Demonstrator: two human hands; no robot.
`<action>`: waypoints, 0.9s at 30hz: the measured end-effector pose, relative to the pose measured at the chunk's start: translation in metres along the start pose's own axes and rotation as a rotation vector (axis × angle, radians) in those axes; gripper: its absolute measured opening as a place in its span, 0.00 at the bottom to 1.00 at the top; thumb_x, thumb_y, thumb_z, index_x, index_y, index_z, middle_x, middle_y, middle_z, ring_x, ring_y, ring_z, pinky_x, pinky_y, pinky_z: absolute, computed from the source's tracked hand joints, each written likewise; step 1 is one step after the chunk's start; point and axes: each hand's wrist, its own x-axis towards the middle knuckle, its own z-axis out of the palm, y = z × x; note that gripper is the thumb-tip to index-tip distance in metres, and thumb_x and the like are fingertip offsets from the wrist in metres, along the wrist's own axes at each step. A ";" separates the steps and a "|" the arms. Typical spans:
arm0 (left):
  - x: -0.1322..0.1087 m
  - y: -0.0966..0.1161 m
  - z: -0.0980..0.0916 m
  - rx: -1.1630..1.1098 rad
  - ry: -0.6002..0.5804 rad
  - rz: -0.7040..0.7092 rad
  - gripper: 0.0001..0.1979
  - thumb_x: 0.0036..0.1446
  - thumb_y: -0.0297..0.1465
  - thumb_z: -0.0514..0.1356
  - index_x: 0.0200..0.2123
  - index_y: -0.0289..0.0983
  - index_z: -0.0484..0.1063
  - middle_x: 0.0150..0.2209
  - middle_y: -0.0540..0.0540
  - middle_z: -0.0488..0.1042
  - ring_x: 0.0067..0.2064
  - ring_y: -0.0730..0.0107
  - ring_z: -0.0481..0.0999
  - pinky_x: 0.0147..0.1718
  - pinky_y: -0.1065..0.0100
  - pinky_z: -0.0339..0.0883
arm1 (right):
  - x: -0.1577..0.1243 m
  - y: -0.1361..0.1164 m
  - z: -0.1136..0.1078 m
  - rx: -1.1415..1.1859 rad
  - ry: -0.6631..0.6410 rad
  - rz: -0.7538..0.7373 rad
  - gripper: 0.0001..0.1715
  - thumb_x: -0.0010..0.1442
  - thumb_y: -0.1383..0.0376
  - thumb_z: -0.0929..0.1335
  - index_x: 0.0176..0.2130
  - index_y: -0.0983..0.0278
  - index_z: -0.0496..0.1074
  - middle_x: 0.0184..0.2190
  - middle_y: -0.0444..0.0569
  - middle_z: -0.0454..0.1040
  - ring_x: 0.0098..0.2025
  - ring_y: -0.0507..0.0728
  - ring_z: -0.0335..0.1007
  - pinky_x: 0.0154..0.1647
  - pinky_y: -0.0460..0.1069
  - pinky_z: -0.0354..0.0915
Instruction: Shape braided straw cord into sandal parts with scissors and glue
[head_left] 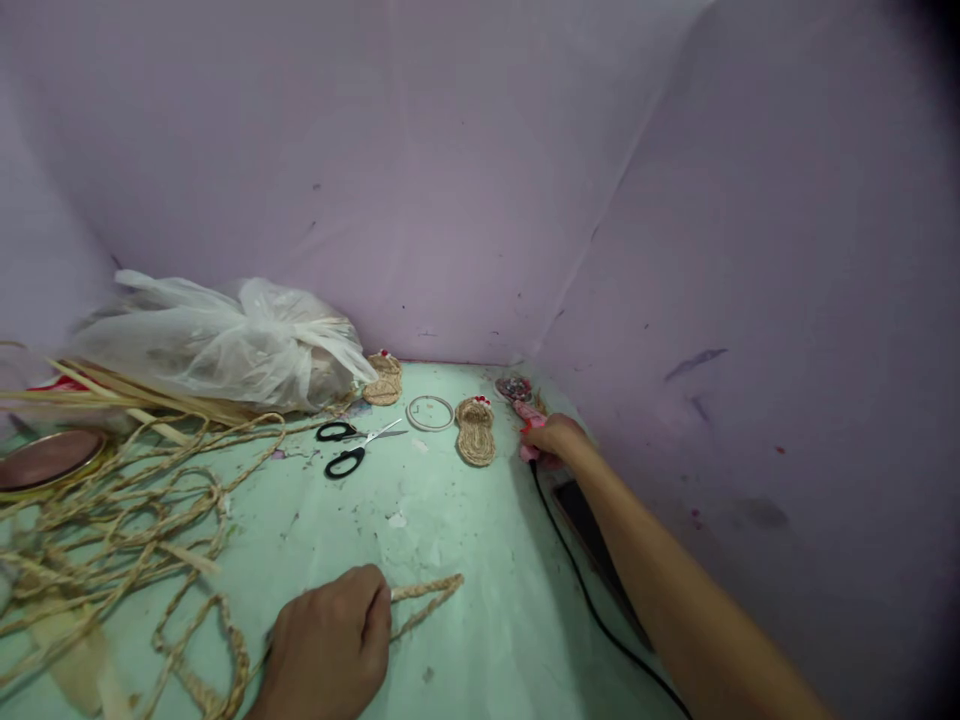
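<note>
Evidently, the left grip [330,635] was clamped on a braided straw cord [429,586], whose doubled-back end poked out between two and three o'clock of the knuckles. The cord looked light and pliable, dry enough to fray but not slippery; a pinch near the fold probably suited it best, the plait lying flat under the thumb.

At two o'clock of that hand, the right grip was wrapped around a pink tool [527,412], likely a glue gun: rigid, light, best held by its handle, its front end kept off the skin. Its black cable [559,536] trailed toward five o'clock, past a dark flat slab [591,528], perhaps a phone. Just beyond its tip sat a small round dish [514,387].

Between twelve and two o'clock of the left hand lay open scissors [351,460], a pale ring [430,429] and two sole-shaped straw pieces [476,440]. A loose cord tangle [154,550] spread toward ten, with straw strips [172,405] and a knotted plastic bag [240,350] toward eleven.

The worktop [465,520] was pale green, stained and flecked; purple walls [450,200], scuffed in places, met in a corner behind it.
</note>
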 end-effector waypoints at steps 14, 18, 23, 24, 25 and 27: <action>-0.002 -0.004 0.000 -0.124 0.108 -0.053 0.13 0.57 0.32 0.46 0.26 0.39 0.68 0.24 0.49 0.73 0.28 0.65 0.73 0.25 0.69 0.50 | -0.106 0.040 0.001 0.701 -0.214 -0.254 0.05 0.59 0.69 0.63 0.36 0.63 0.68 0.31 0.43 0.68 0.31 0.48 0.66 0.35 0.45 0.70; -0.003 -0.004 0.002 -0.162 0.145 -0.099 0.12 0.56 0.32 0.48 0.25 0.39 0.68 0.23 0.49 0.73 0.27 0.67 0.72 0.24 0.70 0.49 | -0.160 0.091 0.025 0.861 -0.339 -0.451 0.20 0.49 0.63 0.71 0.43 0.60 0.68 0.44 0.49 0.68 0.34 0.53 0.67 0.24 0.44 0.67; -0.002 -0.003 0.003 -0.184 0.135 -0.113 0.13 0.55 0.32 0.49 0.23 0.38 0.69 0.22 0.49 0.73 0.27 0.69 0.71 0.24 0.70 0.48 | -0.182 0.138 0.053 0.751 -0.413 -0.518 0.19 0.55 0.55 0.66 0.45 0.58 0.69 0.41 0.53 0.73 0.29 0.54 0.68 0.28 0.47 0.66; -0.002 -0.004 0.003 -0.186 0.132 -0.109 0.13 0.55 0.32 0.49 0.23 0.38 0.69 0.22 0.49 0.73 0.27 0.69 0.71 0.24 0.70 0.48 | -0.182 0.143 0.057 0.712 -0.410 -0.534 0.18 0.56 0.54 0.65 0.45 0.57 0.70 0.41 0.52 0.74 0.28 0.54 0.68 0.28 0.48 0.67; -0.002 -0.004 0.004 -0.188 0.130 -0.105 0.13 0.55 0.33 0.49 0.23 0.38 0.70 0.23 0.49 0.73 0.27 0.69 0.71 0.24 0.70 0.47 | -0.182 0.145 0.061 0.657 -0.395 -0.547 0.18 0.55 0.53 0.65 0.44 0.56 0.70 0.41 0.52 0.75 0.29 0.55 0.69 0.28 0.48 0.67; -0.001 -0.005 0.004 -0.195 0.131 -0.098 0.14 0.55 0.33 0.49 0.23 0.39 0.70 0.23 0.49 0.73 0.27 0.70 0.71 0.24 0.70 0.47 | -0.180 0.148 0.067 0.516 -0.316 -0.565 0.19 0.53 0.53 0.67 0.43 0.57 0.72 0.40 0.51 0.76 0.33 0.58 0.71 0.31 0.49 0.68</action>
